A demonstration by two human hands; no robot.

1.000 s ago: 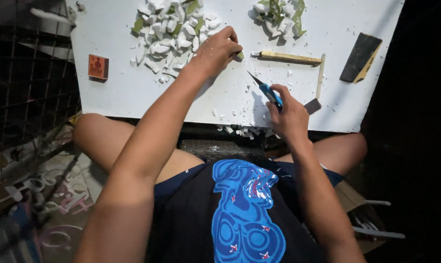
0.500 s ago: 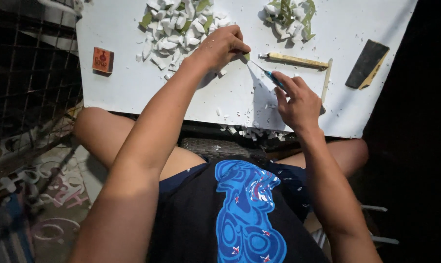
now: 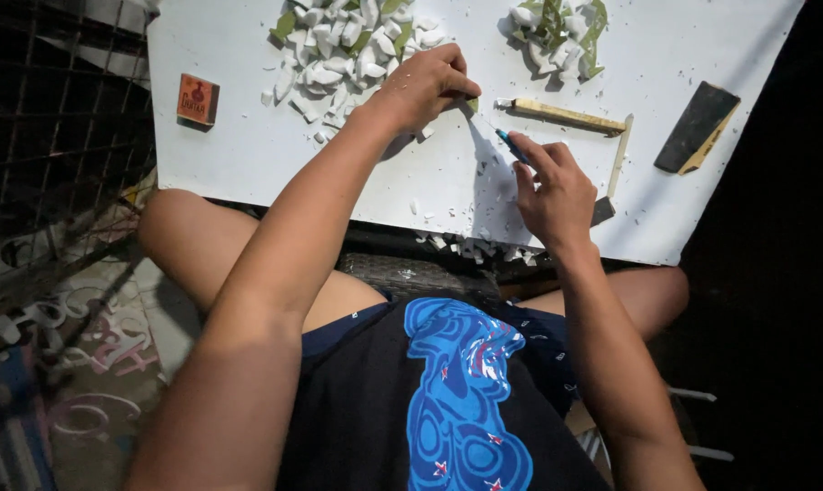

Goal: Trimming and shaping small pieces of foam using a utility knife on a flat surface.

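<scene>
On the white worktop (image 3: 248,164), the left hand (image 3: 420,86) pinches a small green piece (image 3: 471,104) while the right hand (image 3: 552,191) grips a blue-handled knife (image 3: 507,141); short, controlled cuts away from fingertips seem wise.

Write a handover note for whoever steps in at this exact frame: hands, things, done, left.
Left hand: pinching a small piece against the white board, beside the big pile of white and green pieces.
Right hand: gripping a blue-handled knife, tip aimed at that piece.
Nearby: smaller pile, wooden stick, dark block, small orange box.
Done: two piles cut.
Left: the pinched piece looks uncut.
</scene>
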